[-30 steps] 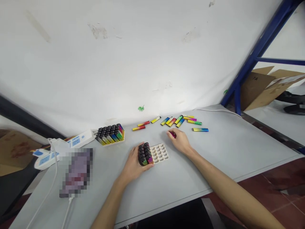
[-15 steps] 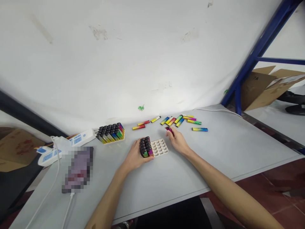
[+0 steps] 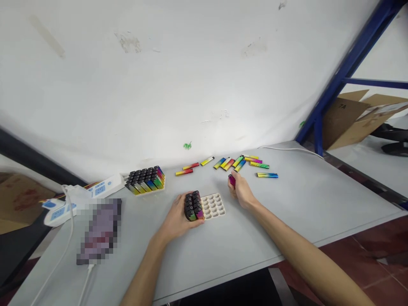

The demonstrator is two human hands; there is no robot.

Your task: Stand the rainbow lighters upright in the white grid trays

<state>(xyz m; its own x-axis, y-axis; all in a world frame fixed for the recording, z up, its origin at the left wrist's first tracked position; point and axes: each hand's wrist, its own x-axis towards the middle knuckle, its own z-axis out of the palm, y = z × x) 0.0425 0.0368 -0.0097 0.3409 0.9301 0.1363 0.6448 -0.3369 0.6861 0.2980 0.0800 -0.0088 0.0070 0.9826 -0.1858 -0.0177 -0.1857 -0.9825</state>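
My left hand (image 3: 179, 219) is wrapped around upright lighters (image 3: 193, 206) with black tops, which fill the left part of a white tray with round holes (image 3: 214, 205). Bare holes show in the tray's right part. To the right of the tray, my right hand (image 3: 242, 191) is closed on a magenta lighter (image 3: 232, 180), held above the table and partly hidden by the fingers. Beyond my right hand, several loose colourful lighters (image 3: 228, 164) lie on their sides, one of them a blue-and-yellow lighter (image 3: 267, 175) farther right.
A second tray of upright lighters (image 3: 145, 180) stands at the back left. Beside it lie a white power strip (image 3: 105, 187) and a blurred-out device (image 3: 100, 231) with a white cable. A white wall (image 3: 204, 85) rises behind the grey table (image 3: 229, 255); a blue frame (image 3: 338, 80) and cardboard box (image 3: 353, 119) are at right.
My right hand has drawn slightly away from the tray and turned, bringing the magenta lighter nearer upright. My left hand keeps its hold around the standing lighters. The camera view has shifted slightly.
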